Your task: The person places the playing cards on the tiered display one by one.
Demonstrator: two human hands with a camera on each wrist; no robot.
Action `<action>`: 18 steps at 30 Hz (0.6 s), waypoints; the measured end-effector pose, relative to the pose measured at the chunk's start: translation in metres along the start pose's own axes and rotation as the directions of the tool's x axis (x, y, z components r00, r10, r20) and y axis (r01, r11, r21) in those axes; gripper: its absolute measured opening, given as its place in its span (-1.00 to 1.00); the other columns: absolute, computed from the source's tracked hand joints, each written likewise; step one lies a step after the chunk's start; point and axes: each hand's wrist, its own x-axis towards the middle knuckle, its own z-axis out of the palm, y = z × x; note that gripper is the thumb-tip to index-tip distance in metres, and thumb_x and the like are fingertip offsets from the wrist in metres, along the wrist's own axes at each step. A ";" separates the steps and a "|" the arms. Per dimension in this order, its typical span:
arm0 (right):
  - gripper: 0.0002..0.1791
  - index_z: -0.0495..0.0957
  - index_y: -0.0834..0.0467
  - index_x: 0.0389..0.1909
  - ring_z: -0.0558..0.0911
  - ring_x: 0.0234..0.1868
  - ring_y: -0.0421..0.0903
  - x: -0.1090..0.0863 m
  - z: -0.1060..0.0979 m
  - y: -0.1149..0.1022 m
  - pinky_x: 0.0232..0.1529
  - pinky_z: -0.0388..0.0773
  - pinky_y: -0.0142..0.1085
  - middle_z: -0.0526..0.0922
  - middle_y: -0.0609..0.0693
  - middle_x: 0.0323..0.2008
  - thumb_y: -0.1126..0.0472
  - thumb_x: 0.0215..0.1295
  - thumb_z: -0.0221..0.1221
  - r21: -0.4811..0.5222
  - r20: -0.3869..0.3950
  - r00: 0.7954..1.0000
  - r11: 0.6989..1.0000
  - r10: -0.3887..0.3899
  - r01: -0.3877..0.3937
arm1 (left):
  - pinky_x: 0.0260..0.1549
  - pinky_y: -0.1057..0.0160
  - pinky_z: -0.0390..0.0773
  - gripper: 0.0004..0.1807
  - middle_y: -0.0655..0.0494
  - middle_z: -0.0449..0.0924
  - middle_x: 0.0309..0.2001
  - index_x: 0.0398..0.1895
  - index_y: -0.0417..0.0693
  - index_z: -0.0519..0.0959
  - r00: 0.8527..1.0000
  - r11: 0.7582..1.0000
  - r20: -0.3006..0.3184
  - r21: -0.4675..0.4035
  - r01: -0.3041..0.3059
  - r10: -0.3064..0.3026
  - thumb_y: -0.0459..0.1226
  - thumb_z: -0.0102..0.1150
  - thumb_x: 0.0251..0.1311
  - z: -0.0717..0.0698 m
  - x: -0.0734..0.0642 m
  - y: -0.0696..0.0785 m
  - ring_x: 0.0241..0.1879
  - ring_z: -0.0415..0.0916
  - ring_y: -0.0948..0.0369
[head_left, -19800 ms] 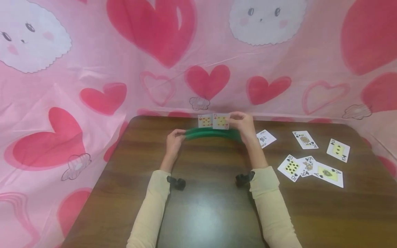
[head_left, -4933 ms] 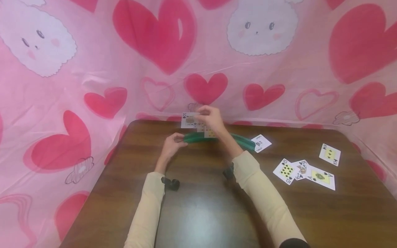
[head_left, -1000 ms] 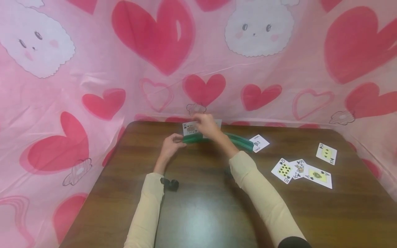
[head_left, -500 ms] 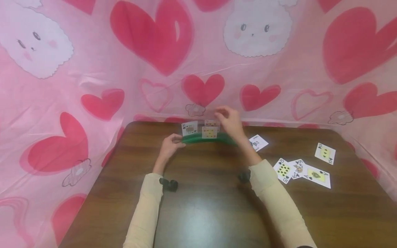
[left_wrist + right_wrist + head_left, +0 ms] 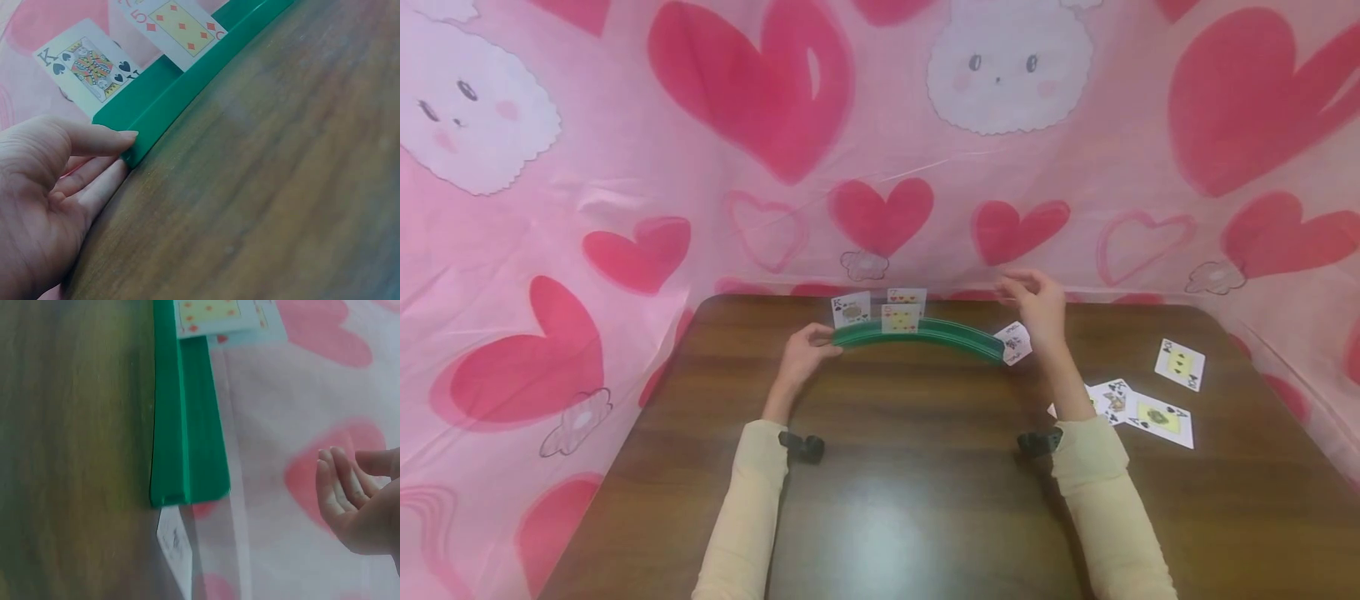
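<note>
Left hand [image 5: 805, 354] pinches the left end of a curved green playing card holder [image 5: 958, 335] between thumb and fingers, as the left wrist view confirms. Three cards stand in the holder. The king of spades [image 5: 90, 65] leans at the left end. Further right, the five of diamonds [image 5: 899, 318] is in front, and the seven of hearts [image 5: 907, 296] shows behind it. Right hand [image 5: 1037, 308] hovers beyond the holder's right end with loosely bent fingers and nothing in them. Near it, a joker card [image 5: 1015, 344] lies on the table, partly hidden by the holder's end.
On the right of the wooden table [image 5: 880, 500] lie an ace [image 5: 1161, 419], a king [image 5: 1114, 400] and a ten partly covered by the right wrist, overlapping. Another ten-like card [image 5: 1180, 364] lies farther right. A pink heart-patterned cloth [image 5: 737, 150] hangs close behind the table.
My right hand has moved right, away from the cards. Over the longer span, a king left the table for the holder's left end, and the five came forward of the seven. Left hand stays put.
</note>
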 end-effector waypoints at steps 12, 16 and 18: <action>-0.65 0.57 0.28 -0.19 0.65 -0.41 -0.01 0.052 -0.069 0.132 -0.40 0.57 -0.25 0.65 0.15 -0.40 0.22 -0.03 0.30 0.164 -0.116 0.985 0.981 0.127 -0.107 | -0.10 0.10 0.45 -0.65 0.02 0.53 -0.10 -0.22 -0.06 0.50 1.000 1.000 0.007 -0.011 0.011 -0.011 -0.29 0.33 -0.15 0.000 -0.001 0.001 -0.09 0.50 0.11; -0.61 0.57 0.27 -0.21 0.65 -0.43 -0.03 0.056 -0.076 0.149 -0.43 0.57 -0.27 0.65 0.12 -0.43 0.18 -0.11 0.34 0.115 -0.178 0.979 0.990 0.102 -0.082 | -0.10 0.09 0.45 -0.66 0.05 0.52 -0.11 -0.21 -0.03 0.50 1.000 1.000 0.004 0.003 0.007 -0.007 -0.25 0.33 -0.13 0.000 -0.002 0.002 -0.09 0.49 0.12; -0.59 0.58 0.27 -0.25 0.65 -0.46 -0.06 0.053 -0.077 0.150 -0.45 0.56 -0.31 0.65 0.08 -0.46 0.14 -0.14 0.36 0.105 -0.182 0.979 0.992 0.089 -0.070 | -0.10 0.08 0.44 -0.65 0.05 0.52 -0.11 -0.20 -0.03 0.50 1.000 1.000 0.010 0.009 0.002 -0.002 -0.24 0.32 -0.12 -0.001 -0.003 0.002 -0.08 0.48 0.12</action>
